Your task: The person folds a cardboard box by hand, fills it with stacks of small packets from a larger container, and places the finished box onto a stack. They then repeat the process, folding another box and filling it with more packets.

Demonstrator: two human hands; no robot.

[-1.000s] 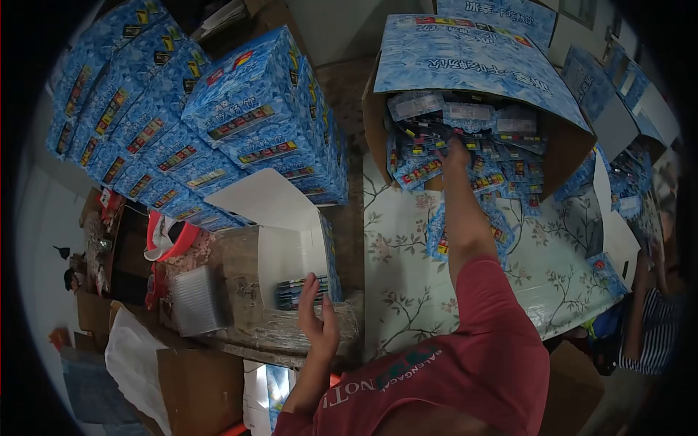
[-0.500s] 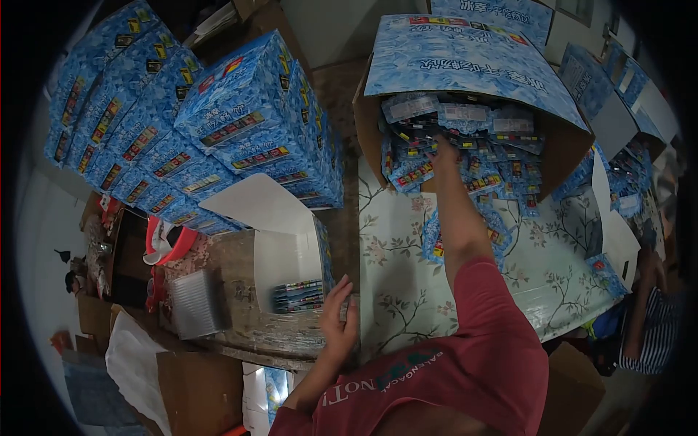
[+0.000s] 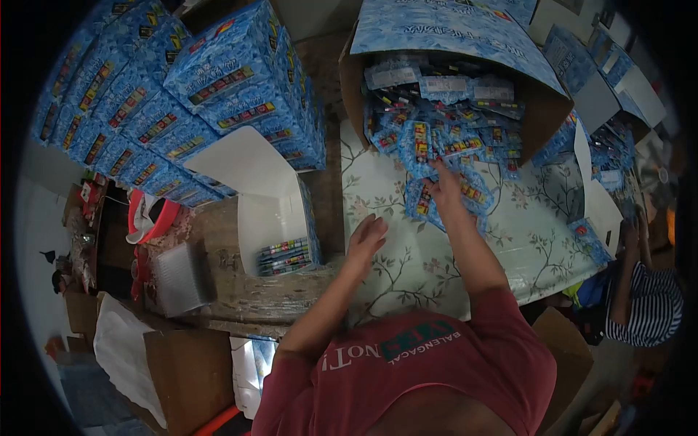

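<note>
My right hand (image 3: 446, 185) has its fingers closed on the lower end of a blue packet (image 3: 417, 142) with a strip of red and yellow pictures, in front of the big carton's mouth. More blue packets (image 3: 474, 196) lie on the cloth around and under this hand. Over the left part of the cloth, my left hand (image 3: 368, 236) is open and holds nothing. To its left stands an open white-lined box (image 3: 273, 211) with its flap raised. Several packets (image 3: 285, 256) are stacked flat at the bottom of it.
A large blue-printed carton (image 3: 451, 33) lies open toward me, heaped with packets. Stacks of closed blue boxes (image 3: 225, 80) rise at the back left. A clear ribbed plastic piece (image 3: 182, 280) lies near the left edge. At far right, a person in a striped top (image 3: 647, 305) is beside another open box.
My right hand has come out of the carton toward me with a packet. My left hand has moved right and away from the white-lined box. The whole view has shifted slightly.
</note>
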